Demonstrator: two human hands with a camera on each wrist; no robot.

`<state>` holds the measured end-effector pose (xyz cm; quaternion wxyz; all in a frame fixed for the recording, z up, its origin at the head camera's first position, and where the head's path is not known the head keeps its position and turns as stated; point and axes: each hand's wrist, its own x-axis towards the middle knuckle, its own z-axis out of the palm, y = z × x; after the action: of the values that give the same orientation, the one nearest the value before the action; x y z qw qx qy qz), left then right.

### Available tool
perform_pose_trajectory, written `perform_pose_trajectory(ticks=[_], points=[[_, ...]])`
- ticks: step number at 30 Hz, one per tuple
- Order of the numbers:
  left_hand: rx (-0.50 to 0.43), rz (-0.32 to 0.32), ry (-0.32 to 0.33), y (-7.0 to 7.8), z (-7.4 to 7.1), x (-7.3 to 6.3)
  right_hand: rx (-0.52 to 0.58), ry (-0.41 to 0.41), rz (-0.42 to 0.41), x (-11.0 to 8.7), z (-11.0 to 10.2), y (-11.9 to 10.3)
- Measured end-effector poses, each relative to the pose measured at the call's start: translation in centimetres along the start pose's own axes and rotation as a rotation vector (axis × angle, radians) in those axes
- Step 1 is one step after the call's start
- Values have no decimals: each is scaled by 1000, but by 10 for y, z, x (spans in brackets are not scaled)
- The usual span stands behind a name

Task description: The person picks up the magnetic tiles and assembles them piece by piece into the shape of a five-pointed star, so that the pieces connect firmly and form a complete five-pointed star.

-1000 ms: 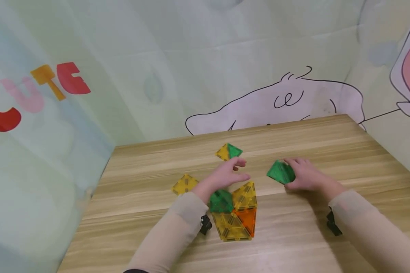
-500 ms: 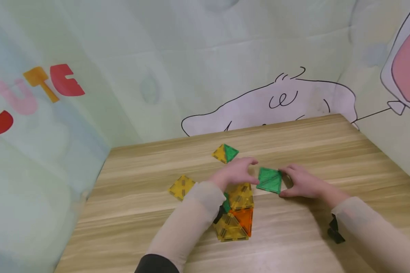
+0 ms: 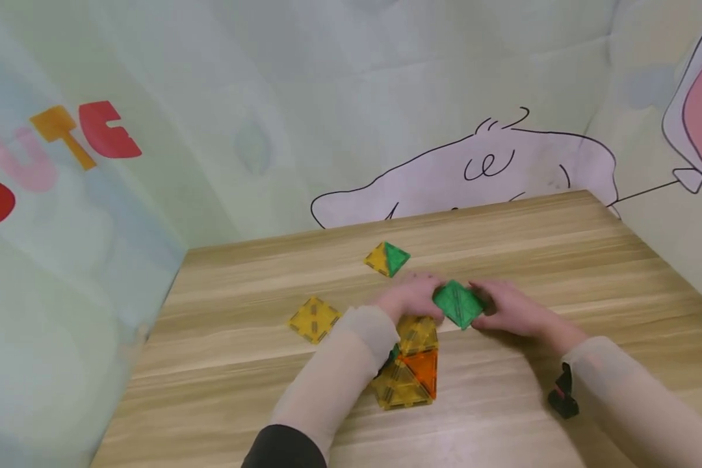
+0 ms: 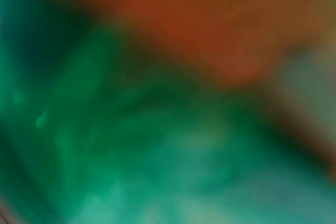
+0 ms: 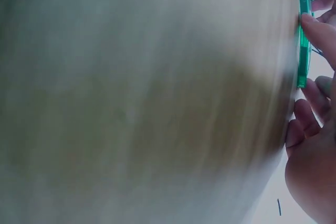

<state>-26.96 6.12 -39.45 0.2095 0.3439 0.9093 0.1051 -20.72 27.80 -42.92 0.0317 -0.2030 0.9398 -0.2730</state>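
Note:
Two green triangular magnetic tiles [image 3: 459, 304], edge to edge as a diamond, are between my hands in the head view. My left hand [image 3: 414, 298] pinches their left side, and my right hand [image 3: 510, 308] holds their right side. In the right wrist view, the green tile [image 5: 303, 40] appears edge-on, with a thumb pressed on it and fingers at both ends. Just below my left hand lie joined tiles: a yellow piece [image 3: 419, 335], an orange triangle [image 3: 424, 372] and yellow triangles [image 3: 402, 386]. My left sleeve covers most of a green tile there. Blurred green fills the left wrist view.
A yellow diamond of tiles [image 3: 314, 320] lies left of my left forearm. Farther back is a pair of tiles, one yellow [image 3: 377, 259] and one green [image 3: 396, 258]. The wooden table [image 3: 257, 279] meets a printed curtain [image 3: 257, 130] behind.
The green tiles have moved left from my right hand's side and turned. My left hand has reached right and taken hold of them too. The hands are now closer together.

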Motion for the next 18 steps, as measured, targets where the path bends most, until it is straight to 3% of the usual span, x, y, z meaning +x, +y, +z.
perform_pose_trajectory(ticks=[7,12,18], points=[[33,-82,37,12,9,-2,-17,-24,56,0,-1,-4],[38,-103,12,16,8,-7,-28,-28,48,0,-1,-4],[-21,-92,-43,14,-2,-10,-39,-25,35,1,-1,-3]])
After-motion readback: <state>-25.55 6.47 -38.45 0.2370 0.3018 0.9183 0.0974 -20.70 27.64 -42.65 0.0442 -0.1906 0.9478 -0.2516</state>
